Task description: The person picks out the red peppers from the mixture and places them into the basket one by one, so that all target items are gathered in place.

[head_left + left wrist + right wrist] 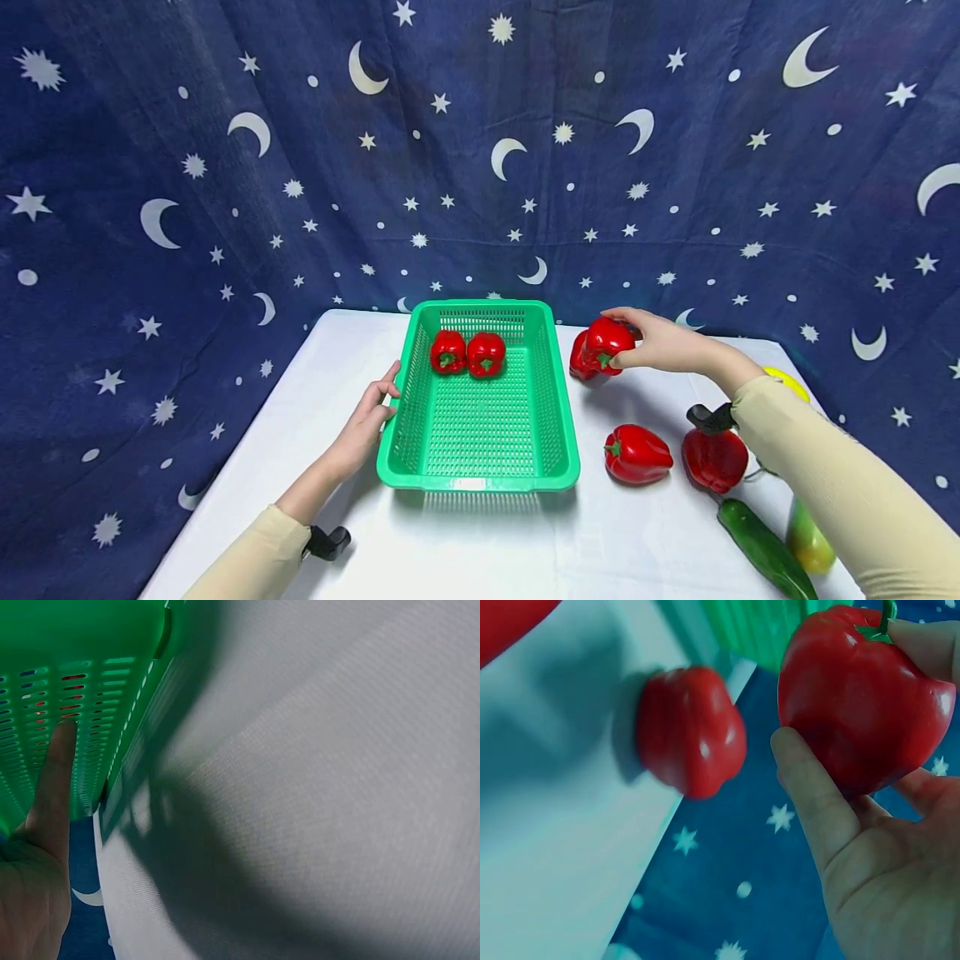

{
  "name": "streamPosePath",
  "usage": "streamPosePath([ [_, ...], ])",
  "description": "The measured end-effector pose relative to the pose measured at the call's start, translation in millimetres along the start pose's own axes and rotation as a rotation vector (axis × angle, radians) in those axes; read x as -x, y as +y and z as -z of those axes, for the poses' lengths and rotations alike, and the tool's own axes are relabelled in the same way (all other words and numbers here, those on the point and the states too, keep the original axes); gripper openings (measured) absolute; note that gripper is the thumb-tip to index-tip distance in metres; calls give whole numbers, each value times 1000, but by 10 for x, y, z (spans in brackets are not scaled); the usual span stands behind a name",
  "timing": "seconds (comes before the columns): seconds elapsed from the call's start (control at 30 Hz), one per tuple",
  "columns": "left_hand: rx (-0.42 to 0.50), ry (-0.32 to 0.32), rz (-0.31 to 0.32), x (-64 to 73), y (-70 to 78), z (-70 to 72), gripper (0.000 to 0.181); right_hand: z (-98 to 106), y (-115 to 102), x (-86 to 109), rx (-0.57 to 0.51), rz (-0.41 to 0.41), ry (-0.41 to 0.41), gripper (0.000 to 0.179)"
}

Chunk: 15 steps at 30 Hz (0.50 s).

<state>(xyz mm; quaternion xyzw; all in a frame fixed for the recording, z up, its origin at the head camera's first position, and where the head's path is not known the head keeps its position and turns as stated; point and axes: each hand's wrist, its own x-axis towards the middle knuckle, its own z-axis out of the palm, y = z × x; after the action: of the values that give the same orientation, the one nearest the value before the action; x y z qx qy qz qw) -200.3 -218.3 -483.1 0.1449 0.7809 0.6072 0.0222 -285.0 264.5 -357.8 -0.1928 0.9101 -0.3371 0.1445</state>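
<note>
A green plastic basket [480,483] stands on the white table, with two red bell peppers [447,352] [486,354] side by side at its far end. My left hand [363,425] holds its left rim; in the left wrist view one finger [56,772] lies straight along the slotted outer wall. Right of the basket, my right hand [660,340] grips a red bell pepper [607,340] between thumb and fingers, its green stem showing in the right wrist view. Another red bell pepper [691,733] sits on the table just beyond the held one, partly hidden by it in the head view.
Nearer on the right lie a red bell pepper [637,454], a dark red fruit or pepper [715,458], a long green pepper [765,546] and a green-yellow item [810,537]. My right sleeve partly covers a yellow thing [787,383]. A star-patterned blue cloth [450,167] hangs behind the table.
</note>
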Motion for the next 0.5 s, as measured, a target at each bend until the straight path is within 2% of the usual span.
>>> streamPosePath([
  [0.27,47,-16,30,-14,-7,35,21,-193,-281,-129,-20,21,-60,85],
  [0.5,72,-36,15,4,-12,53,26,-338,-561,-228,-132,27,-148,88],
])
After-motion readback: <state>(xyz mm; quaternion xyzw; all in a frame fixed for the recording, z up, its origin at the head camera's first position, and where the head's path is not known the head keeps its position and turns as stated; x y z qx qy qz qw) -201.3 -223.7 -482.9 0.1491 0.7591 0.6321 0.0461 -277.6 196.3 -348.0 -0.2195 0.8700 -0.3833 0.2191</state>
